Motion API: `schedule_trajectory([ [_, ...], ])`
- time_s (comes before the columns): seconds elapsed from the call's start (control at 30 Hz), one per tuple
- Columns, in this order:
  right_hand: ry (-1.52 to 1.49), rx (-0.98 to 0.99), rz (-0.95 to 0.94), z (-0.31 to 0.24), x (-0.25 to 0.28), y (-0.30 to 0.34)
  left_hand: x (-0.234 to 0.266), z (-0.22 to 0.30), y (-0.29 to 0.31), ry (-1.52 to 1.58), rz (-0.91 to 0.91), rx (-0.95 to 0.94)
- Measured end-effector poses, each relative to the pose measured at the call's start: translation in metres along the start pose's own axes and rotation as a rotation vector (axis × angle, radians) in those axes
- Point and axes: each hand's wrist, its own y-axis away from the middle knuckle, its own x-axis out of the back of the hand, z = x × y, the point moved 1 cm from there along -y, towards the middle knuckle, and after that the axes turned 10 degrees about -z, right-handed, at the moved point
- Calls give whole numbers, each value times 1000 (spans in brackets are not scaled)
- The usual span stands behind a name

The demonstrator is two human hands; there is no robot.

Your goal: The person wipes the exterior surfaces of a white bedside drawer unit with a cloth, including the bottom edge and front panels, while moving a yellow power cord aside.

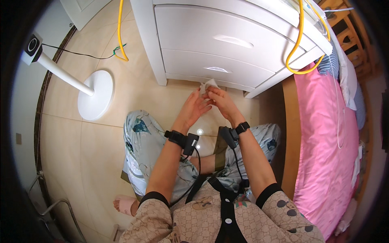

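My left hand [193, 108] and my right hand [220, 102] meet in front of me, low before a white nightstand [227, 44]. Both pinch a small crumpled white cloth or tissue [207, 86], which sticks up above the fingertips near the bottom drawer. Each wrist wears a black band with a small device and a cable. I am seated, with my knees in light patterned trousers below the hands.
A white fan stand with a round base [95, 95] stands on the beige tiled floor at left. A yellow cable [299, 44] hangs over the nightstand. A bed with a pink sheet [328, 133] runs along the right. A pink slipper [125, 203] is at lower left.
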Motion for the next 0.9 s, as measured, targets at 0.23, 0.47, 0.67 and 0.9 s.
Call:
schedule_trajectory([
  [0.23, 44, -129, 48, -13, 13, 57, 44, 0, -19, -271, 362, -150],
  [0.47, -77, -114, 264, -22, 73, 140, 25, 6, -74, -378, 448, -462],
  [0.67, -217, -56, 324, -13, 63, 120, 2, -61, -112, -223, 362, -287],
  [0.9, -175, -56, 102, -15, 46, 105, 30, -30, -94, -264, 417, -296],
])
